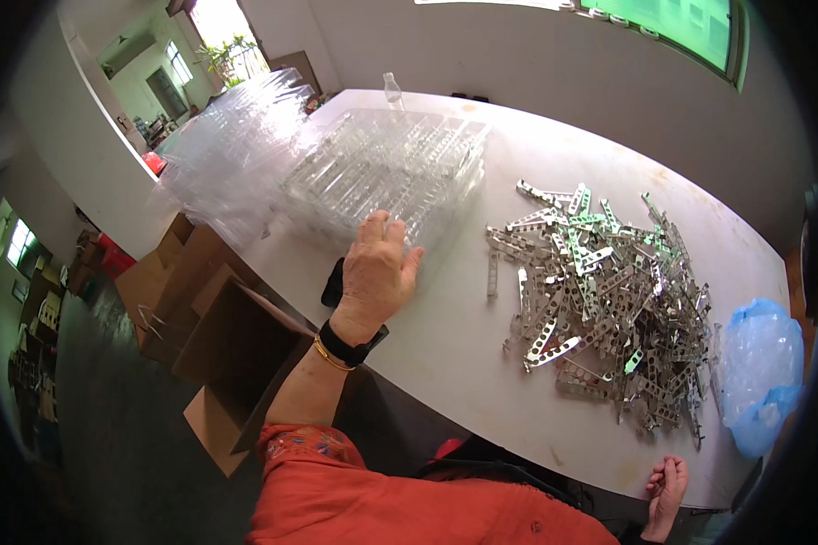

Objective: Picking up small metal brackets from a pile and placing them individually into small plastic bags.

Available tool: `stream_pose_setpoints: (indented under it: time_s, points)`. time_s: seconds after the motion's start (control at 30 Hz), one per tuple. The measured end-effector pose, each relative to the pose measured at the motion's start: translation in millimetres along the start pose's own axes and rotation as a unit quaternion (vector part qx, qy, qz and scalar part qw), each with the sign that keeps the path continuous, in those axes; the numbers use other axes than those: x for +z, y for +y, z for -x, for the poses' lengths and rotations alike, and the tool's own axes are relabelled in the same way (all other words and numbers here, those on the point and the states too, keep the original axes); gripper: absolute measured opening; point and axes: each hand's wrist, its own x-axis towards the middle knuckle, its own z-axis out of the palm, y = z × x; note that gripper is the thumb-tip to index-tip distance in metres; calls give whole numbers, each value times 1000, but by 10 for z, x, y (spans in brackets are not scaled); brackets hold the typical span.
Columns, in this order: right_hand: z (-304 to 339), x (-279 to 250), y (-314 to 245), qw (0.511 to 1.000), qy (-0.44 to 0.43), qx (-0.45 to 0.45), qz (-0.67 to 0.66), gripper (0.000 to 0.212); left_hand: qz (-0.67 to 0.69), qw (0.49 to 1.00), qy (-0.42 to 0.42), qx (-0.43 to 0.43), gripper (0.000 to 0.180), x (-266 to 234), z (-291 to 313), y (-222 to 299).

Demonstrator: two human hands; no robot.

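Observation:
My left hand lies with its fingers stretched out on the near edge of a stack of clear plastic trays. The trays have long narrow compartments, and some hold metal pieces. At the table's near right edge rests my right hand, its fingers curled in and nothing visible in them. Between it and the trays spreads a large heap of perforated metal strips, silvery and tangled together. A dark object sits partly hidden beside my left wrist.
A blue translucent plastic bag stands at the table's right end. Clear plastic sheeting is piled at the far left. Open cardboard boxes stand left of the table. Behind the trays is a small clear bottle.

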Motion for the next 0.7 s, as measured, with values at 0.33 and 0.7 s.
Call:
stream_pose_setpoints:
  time_s: [0.33,0.7]
  points:
    - [-29,-72,13,1000,1,17,15,14,58,997,47,11,36,-163,592,411]
    - [27,61,-79,1000,4,17,7,13,196,977,-66,-43,23,226,1167,814]
